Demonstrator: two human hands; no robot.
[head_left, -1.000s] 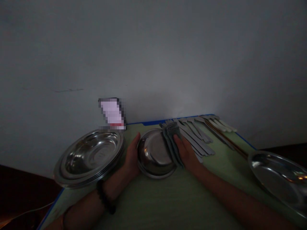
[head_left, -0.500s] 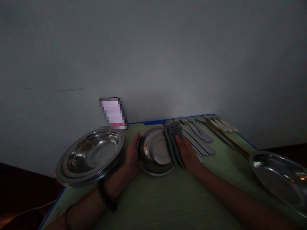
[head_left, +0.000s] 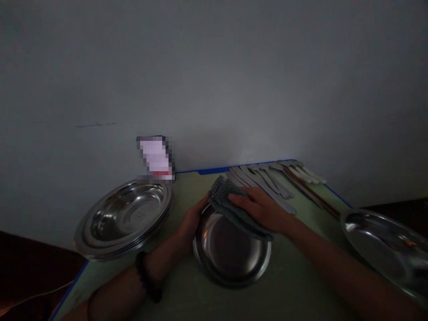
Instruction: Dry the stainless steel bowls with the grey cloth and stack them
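Note:
A round stainless steel bowl (head_left: 232,256) is held tilted over the table, its shiny face towards me. My left hand (head_left: 190,223) grips its left rim, wearing a dark bead bracelet at the wrist. Folded over the bowl's upper right rim is a grey-green cloth (head_left: 230,203) with a patterned edge. My right hand (head_left: 261,207) is closed on this cloth and presses it against the bowl. The right fingertips lie on the cloth; part of the bowl's far rim is hidden beneath it.
On the left stands a stack of steel basins (head_left: 123,218). A phone with a blurred screen (head_left: 155,156) leans on the wall behind. Spoons and other cutlery (head_left: 267,178) lie at the back right beside brown chopsticks (head_left: 310,194). An oval steel dish (head_left: 384,245) sits at the right.
The bowl has come nearer to me and tilted. My right hand has moved the cloth leftward over the bowl's far rim. The left hand keeps its hold.

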